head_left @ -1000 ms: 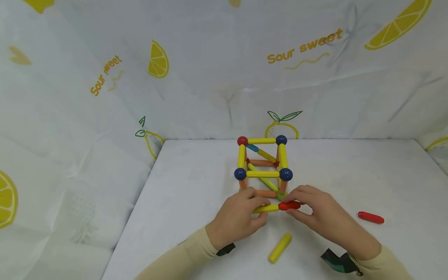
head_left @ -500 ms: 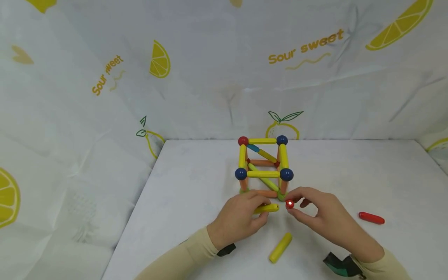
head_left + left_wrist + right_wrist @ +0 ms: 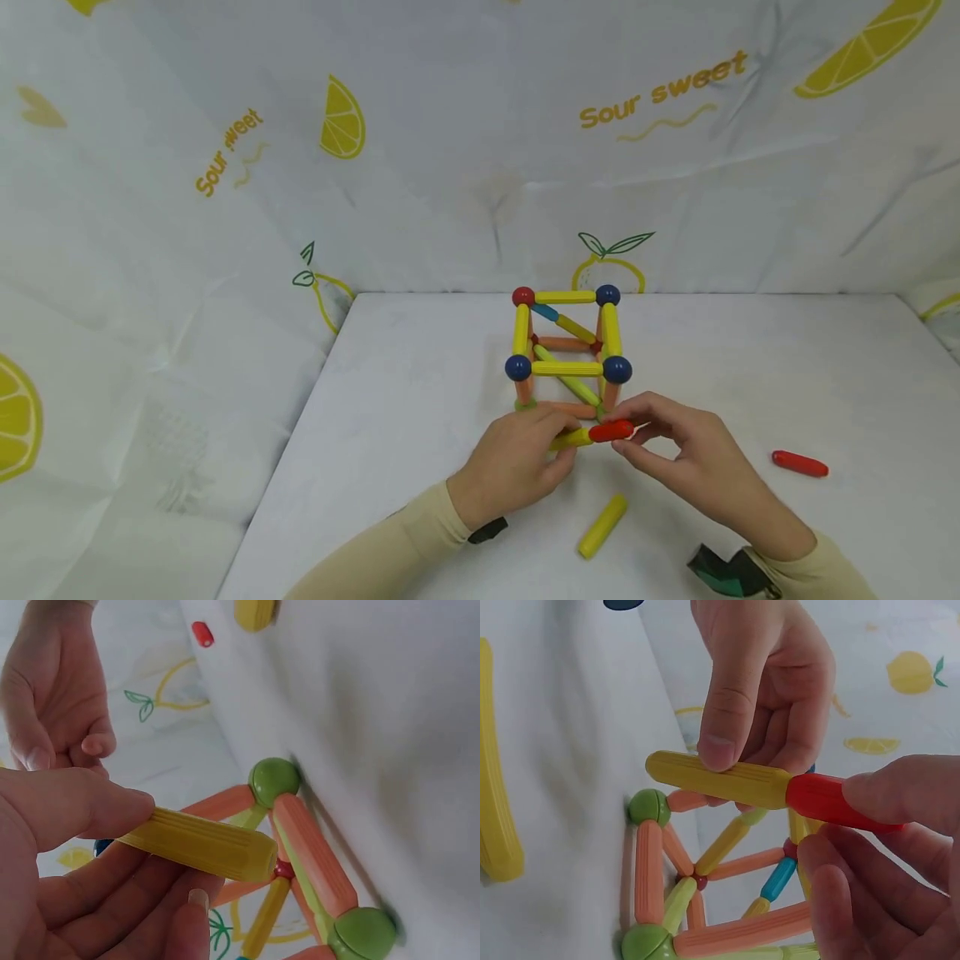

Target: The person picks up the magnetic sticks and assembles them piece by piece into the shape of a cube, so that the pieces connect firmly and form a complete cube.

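Observation:
My left hand [image 3: 517,462] pinches a yellow magnetic rod [image 3: 720,780] between thumb and fingers. With thumb and fingertips, my right hand [image 3: 690,454] holds a shorter-looking red rod [image 3: 829,800]. One end of the red rod meets the yellow rod's end, and the two lie nearly in line in the right wrist view. Just behind both hands stands a cube frame of rods and balls [image 3: 567,368], with blue and red balls on top and green balls [image 3: 274,782] at its near base. In the left wrist view the red rod is hidden.
A loose yellow rod [image 3: 602,527] lies on the white table [image 3: 390,400] in front of the hands. Another red rod [image 3: 800,463] lies to the right. Behind the table hangs a lemon-printed cloth [image 3: 450,167].
Half a second ago the red rod was apart from the yellow one, its end facing the head camera. Now the right hand has turned it back against the yellow rod's end.

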The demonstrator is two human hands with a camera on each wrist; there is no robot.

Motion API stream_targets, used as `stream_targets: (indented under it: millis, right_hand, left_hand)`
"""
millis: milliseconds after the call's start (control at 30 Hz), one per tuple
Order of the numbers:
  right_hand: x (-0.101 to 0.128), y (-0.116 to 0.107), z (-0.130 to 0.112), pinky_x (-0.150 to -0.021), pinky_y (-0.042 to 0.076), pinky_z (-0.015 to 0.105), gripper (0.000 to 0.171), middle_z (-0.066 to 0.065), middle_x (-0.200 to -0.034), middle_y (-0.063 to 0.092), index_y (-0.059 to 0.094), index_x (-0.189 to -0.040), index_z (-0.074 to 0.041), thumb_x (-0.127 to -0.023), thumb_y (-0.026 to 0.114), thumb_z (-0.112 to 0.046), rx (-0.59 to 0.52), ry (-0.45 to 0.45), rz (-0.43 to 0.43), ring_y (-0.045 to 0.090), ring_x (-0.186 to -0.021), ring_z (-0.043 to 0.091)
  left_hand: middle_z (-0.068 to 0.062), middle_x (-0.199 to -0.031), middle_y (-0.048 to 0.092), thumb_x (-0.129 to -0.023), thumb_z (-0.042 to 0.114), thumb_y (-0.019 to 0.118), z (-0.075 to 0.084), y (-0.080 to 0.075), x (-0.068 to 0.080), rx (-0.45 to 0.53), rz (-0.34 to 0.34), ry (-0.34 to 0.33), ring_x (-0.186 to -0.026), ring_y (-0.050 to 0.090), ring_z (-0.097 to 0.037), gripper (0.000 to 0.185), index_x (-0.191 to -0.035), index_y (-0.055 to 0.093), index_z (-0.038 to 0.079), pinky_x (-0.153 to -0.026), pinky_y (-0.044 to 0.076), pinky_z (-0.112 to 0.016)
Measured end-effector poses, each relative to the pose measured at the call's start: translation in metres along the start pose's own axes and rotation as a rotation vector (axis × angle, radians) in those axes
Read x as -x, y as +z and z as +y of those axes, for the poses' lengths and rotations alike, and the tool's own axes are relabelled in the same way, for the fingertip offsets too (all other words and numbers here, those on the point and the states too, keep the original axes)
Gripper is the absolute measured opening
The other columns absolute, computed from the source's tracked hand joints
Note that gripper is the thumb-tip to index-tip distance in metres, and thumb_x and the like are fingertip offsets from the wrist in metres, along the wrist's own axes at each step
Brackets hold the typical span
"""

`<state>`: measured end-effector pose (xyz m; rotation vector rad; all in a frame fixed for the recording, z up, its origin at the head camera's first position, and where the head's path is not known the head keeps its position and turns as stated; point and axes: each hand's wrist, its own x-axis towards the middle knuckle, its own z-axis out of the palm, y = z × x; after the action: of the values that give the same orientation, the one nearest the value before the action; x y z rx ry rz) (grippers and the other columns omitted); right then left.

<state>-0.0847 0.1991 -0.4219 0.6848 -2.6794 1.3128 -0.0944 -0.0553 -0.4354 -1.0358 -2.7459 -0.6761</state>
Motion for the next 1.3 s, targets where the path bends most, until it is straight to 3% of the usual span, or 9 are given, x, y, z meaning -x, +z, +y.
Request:
stream_targets:
  millis: [167,300,400,700,900,1067,1233,1300]
  right_hand:
    - [-0.005,0.003,0.001,-0.075,0.062,0.021,0.038,-0.009,-0.111,0.079,0.077,-0.121,-0.022,-0.087,0.091,-0.014,0.111,-0.029,0.1,0.07,-0.091,0.005]
    - [-0.009,0.01,0.003,-0.073,0.06,0.022,0.04,-0.009,-0.109,0.079,0.078,-0.123,-0.02,-0.086,0.092,-0.013,0.191,-0.05,0.154,0.07,-0.091,0.009]
    - [-0.011,0.016,0.005,-0.071,0.06,0.024,0.043,-0.008,-0.108,0.08,0.079,-0.126,-0.018,-0.086,0.092,-0.011,0.244,-0.058,0.166,0.07,-0.088,0.011]
    - [-0.015,0.021,0.006,-0.062,0.054,0.024,0.049,-0.007,-0.093,0.079,0.081,-0.126,-0.018,-0.08,0.095,-0.008,0.376,-0.097,0.214,0.06,-0.073,0.009]
    - [-0.017,0.019,0.003,-0.057,0.049,0.019,0.057,-0.003,-0.092,0.081,0.08,-0.127,-0.018,-0.074,0.099,-0.006,0.4,-0.151,0.27,0.059,-0.071,0.009]
    - [-0.029,0.005,-0.001,-0.059,0.044,0.019,0.054,0.001,-0.096,0.07,0.078,-0.125,-0.017,-0.075,0.098,-0.01,0.371,-0.143,0.342,0.053,-0.076,0.013]
    - [-0.04,-0.004,-0.002,-0.071,0.055,0.032,0.057,0.011,-0.117,0.062,0.073,-0.137,-0.021,-0.084,0.095,-0.026,0.316,-0.022,0.21,0.058,-0.094,0.022]
    - [-0.04,-0.003,-0.001,-0.073,0.057,0.032,0.056,0.011,-0.121,0.062,0.072,-0.138,-0.022,-0.086,0.093,-0.028,0.305,0.029,0.153,0.06,-0.098,0.025]
  left_hand:
    - [0.007,-0.111,0.076,-0.1,0.023,0.078,-0.005,0.003,-0.006,-0.186,0.034,-0.024,-0.085,0.068,-0.003,0.035,-0.134,0.07,0.018,-0.071,0.052,-0.008]
    - [0.003,-0.11,0.076,-0.1,0.025,0.08,-0.008,0.007,-0.013,-0.319,0.054,-0.037,-0.086,0.073,-0.005,0.029,-0.125,0.071,0.014,-0.071,0.059,-0.014]
    - [0.001,-0.111,0.077,-0.099,0.025,0.081,-0.011,0.012,-0.015,-0.361,0.062,-0.059,-0.088,0.076,-0.007,0.03,-0.124,0.071,0.013,-0.071,0.061,-0.017]
    - [0.001,-0.108,0.078,-0.1,0.025,0.079,-0.019,0.025,-0.019,-0.368,0.112,-0.039,-0.084,0.075,-0.007,0.029,-0.124,0.071,0.011,-0.066,0.06,-0.016]
    - [0.004,-0.107,0.078,-0.104,0.036,0.074,-0.015,0.023,-0.026,-0.319,0.161,0.013,-0.086,0.076,-0.006,0.029,-0.123,0.071,0.014,-0.066,0.059,-0.016]
    - [0.004,-0.103,0.078,-0.103,0.035,0.075,-0.015,0.019,-0.03,-0.326,0.164,-0.004,-0.084,0.075,-0.006,0.027,-0.12,0.072,0.014,-0.069,0.06,-0.016]
    - [0.003,-0.103,0.077,-0.104,0.034,0.075,-0.015,0.019,-0.03,-0.308,0.137,-0.029,-0.082,0.072,-0.007,0.029,-0.122,0.071,0.013,-0.074,0.061,-0.015]
    - [0.003,-0.103,0.076,-0.104,0.035,0.074,-0.014,0.021,-0.03,-0.298,0.122,-0.034,-0.083,0.071,-0.007,0.029,-0.123,0.07,0.013,-0.076,0.061,-0.016]
